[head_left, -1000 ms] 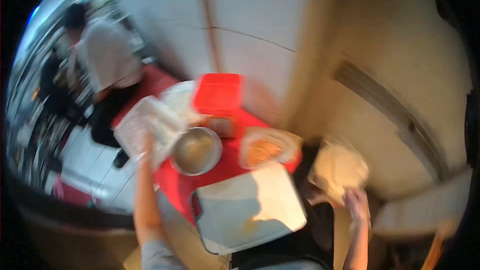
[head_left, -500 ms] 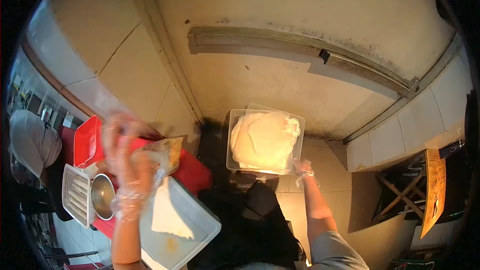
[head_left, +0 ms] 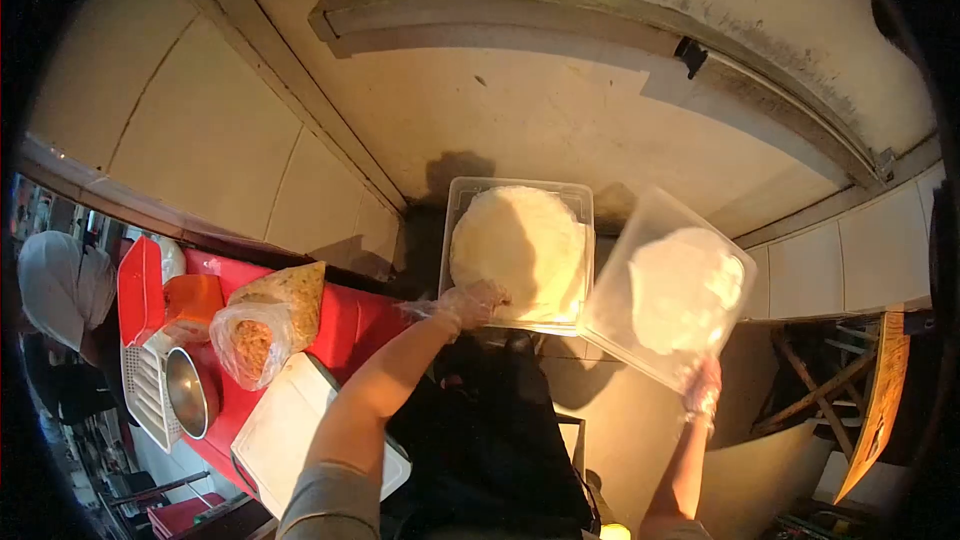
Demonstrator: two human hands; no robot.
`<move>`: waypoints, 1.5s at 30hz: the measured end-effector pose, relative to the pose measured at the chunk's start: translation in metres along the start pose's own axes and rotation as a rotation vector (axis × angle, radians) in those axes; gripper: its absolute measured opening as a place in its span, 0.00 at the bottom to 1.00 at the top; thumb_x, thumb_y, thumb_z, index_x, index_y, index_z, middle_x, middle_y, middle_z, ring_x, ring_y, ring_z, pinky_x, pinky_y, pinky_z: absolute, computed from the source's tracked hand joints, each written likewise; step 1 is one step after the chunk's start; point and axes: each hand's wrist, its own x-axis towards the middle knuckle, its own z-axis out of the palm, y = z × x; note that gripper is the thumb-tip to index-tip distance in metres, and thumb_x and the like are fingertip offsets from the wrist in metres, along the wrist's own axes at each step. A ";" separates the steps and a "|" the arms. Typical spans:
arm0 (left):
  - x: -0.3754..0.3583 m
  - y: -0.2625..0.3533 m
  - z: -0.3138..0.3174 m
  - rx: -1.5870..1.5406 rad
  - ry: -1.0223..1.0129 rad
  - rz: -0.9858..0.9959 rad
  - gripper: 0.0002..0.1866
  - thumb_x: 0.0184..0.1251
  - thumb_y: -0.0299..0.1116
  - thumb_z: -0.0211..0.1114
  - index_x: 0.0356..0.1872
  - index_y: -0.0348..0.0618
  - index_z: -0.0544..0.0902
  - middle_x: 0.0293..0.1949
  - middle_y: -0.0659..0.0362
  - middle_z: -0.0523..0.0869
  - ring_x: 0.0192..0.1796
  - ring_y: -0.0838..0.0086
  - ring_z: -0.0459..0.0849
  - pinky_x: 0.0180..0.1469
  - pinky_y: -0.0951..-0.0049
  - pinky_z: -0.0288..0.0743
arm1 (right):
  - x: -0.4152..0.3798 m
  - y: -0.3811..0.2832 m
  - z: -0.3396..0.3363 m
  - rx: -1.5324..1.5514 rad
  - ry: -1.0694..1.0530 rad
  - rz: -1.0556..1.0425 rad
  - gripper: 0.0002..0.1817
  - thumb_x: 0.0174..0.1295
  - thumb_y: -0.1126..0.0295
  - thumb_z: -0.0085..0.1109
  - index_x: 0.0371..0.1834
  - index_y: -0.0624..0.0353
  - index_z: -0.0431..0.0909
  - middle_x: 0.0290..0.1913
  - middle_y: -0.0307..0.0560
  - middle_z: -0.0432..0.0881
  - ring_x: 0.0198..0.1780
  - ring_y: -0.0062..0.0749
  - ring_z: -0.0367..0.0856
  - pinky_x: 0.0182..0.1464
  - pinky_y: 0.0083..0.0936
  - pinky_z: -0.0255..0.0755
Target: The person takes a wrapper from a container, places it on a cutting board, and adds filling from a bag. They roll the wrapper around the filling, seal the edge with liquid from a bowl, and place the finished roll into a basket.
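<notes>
Worktop (head_left: 362,322), red, stands at left, bearing a board (head_left: 288,412) at its near end. To its right, a clear box (head_left: 518,183) holds pale, round sheets (head_left: 515,250), partly in shadow. A clear lid (head_left: 615,302) tilts just beside the box's right edge, a pale patch showing on or through it. A white basket (head_left: 143,390), a bag (head_left: 250,342) of orange pieces and a metal bowl (head_left: 190,393) sit at left. The right hand (head_left: 700,385), gloved, grasps the lid's near edge; the left hand (head_left: 472,305), also gloved, is at the box's near edge, its grip impossible to tell.
</notes>
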 end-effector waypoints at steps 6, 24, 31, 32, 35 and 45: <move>0.033 -0.003 0.013 -0.168 0.098 -0.046 0.23 0.70 0.41 0.60 0.63 0.43 0.78 0.66 0.48 0.77 0.67 0.57 0.77 0.68 0.59 0.71 | -0.062 0.002 -0.063 0.011 0.221 0.042 0.20 0.72 0.55 0.59 0.62 0.51 0.75 0.46 0.34 0.81 0.44 0.29 0.80 0.46 0.32 0.79; 0.061 -0.004 0.024 -0.791 0.357 -0.532 0.22 0.73 0.43 0.63 0.59 0.37 0.77 0.52 0.47 0.84 0.52 0.61 0.84 0.56 0.61 0.77 | -0.079 0.016 -0.017 -0.021 0.260 0.144 0.20 0.75 0.56 0.53 0.61 0.57 0.76 0.52 0.40 0.82 0.48 0.33 0.81 0.51 0.32 0.78; 0.054 -0.059 -0.015 -1.399 1.048 -0.623 0.19 0.79 0.33 0.53 0.66 0.41 0.73 0.54 0.50 0.85 0.54 0.64 0.84 0.58 0.66 0.77 | -0.052 0.029 0.043 -0.101 0.154 0.103 0.10 0.71 0.63 0.58 0.50 0.53 0.78 0.42 0.36 0.79 0.41 0.28 0.79 0.42 0.29 0.79; 0.045 -0.060 -0.032 -1.305 0.988 -0.555 0.18 0.79 0.31 0.53 0.66 0.42 0.74 0.54 0.50 0.85 0.54 0.65 0.84 0.59 0.67 0.77 | -0.048 0.033 0.058 -0.122 0.102 0.105 0.10 0.71 0.63 0.58 0.51 0.53 0.77 0.41 0.36 0.78 0.40 0.29 0.79 0.41 0.29 0.79; 0.036 -0.073 -0.074 -1.105 0.925 -0.399 0.18 0.79 0.27 0.52 0.66 0.43 0.76 0.56 0.52 0.86 0.56 0.68 0.84 0.60 0.69 0.76 | -0.026 0.065 0.108 0.003 0.087 0.099 0.14 0.71 0.63 0.58 0.56 0.52 0.74 0.41 0.38 0.80 0.37 0.32 0.80 0.38 0.32 0.79; -0.078 -0.002 -0.236 -1.022 1.138 0.177 0.26 0.82 0.38 0.52 0.76 0.44 0.65 0.63 0.58 0.79 0.57 0.72 0.79 0.63 0.68 0.75 | 0.022 0.119 0.199 -0.390 -0.127 -0.062 0.21 0.71 0.58 0.61 0.58 0.64 0.76 0.42 0.47 0.84 0.39 0.31 0.84 0.40 0.29 0.81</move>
